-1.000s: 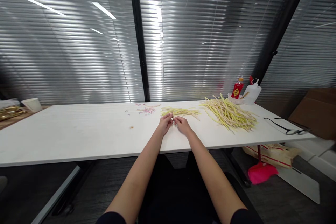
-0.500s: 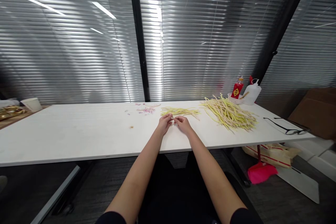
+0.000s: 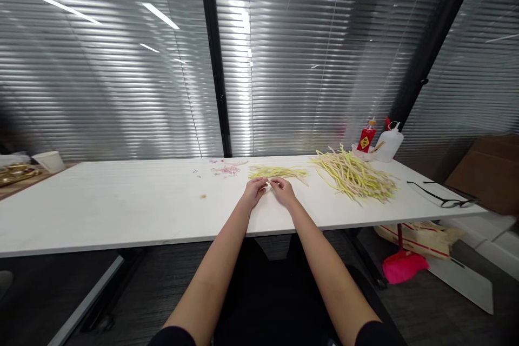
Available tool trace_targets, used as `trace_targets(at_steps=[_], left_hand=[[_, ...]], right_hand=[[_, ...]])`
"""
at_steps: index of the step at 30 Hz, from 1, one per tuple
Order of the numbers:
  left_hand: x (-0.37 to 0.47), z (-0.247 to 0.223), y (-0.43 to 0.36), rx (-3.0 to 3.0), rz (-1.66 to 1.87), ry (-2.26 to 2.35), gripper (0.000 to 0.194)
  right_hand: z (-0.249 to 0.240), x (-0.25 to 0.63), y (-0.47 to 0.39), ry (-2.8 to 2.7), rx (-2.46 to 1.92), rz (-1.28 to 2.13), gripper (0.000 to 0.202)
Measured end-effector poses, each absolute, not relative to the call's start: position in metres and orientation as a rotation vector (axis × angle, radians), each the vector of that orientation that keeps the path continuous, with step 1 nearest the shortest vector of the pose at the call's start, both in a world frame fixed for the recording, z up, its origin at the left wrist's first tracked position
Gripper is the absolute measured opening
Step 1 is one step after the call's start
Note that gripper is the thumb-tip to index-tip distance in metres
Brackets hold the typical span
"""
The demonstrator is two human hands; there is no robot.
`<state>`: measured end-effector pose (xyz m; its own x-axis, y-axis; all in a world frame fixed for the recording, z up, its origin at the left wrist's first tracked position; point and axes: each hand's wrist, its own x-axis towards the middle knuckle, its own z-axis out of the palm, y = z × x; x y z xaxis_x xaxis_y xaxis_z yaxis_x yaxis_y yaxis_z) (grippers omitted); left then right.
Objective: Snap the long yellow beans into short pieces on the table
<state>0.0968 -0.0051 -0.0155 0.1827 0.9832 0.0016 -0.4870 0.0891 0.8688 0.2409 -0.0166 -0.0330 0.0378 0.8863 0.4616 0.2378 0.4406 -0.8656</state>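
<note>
White table (image 3: 121, 211); on it strip piles (image 3: 354, 175), small bundle (image 3: 278, 172), glasses (image 3: 444, 197), bottles (image 3: 383, 140).

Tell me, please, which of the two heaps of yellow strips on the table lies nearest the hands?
The small flat heap, just beyond the left hand and right hand. The large heap lies farther right, near the bottles.

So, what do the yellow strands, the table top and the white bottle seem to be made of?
Strands in the large pile: thin, limp, matte yellow and cream strips, perhaps plant fibre or paper; too small to tell. Table top: smooth white board, probably laminate, with a soft sheen. White bottle: translucent, likely plastic, with a nozzle cap.
</note>
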Motion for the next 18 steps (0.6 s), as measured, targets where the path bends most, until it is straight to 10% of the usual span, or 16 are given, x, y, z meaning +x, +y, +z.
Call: trace_targets(at_steps=[18], left_hand=[[0.1037, -0.0117, -0.0085, 0.88, 1.304, 0.721, 0.039]], right_hand=[[-0.0382, 0.2421, -0.0138, -1.482, -1.018, 0.692, 0.023]])
